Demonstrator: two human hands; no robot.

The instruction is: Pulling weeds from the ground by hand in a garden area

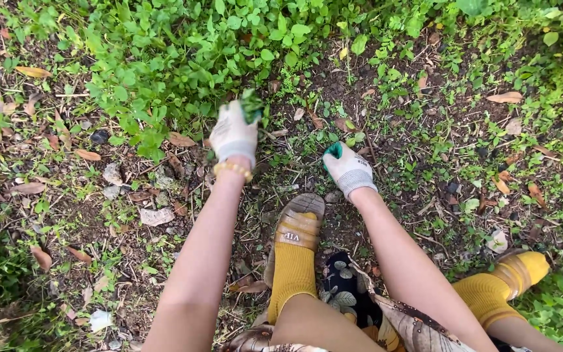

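Observation:
My left hand (232, 133) wears a white glove with green fingers and is closed around a small clump of green weeds (252, 104) at the edge of a leafy patch; it looks slightly blurred. A bead bracelet (232, 170) circles that wrist. My right hand (348, 168), in a matching glove, presses down on bare soil among small sprouts, with its fingers curled and nothing visible in it. My left foot (296, 229), in a yellow sock and tan sandal, rests on the ground between my arms.
A dense green weed patch (184, 52) fills the upper left. Dry brown leaves (87, 154) and twigs lie scattered over dark soil. My other yellow-socked foot (519, 268) sits at the lower right. A floral skirt (353, 300) covers my lap.

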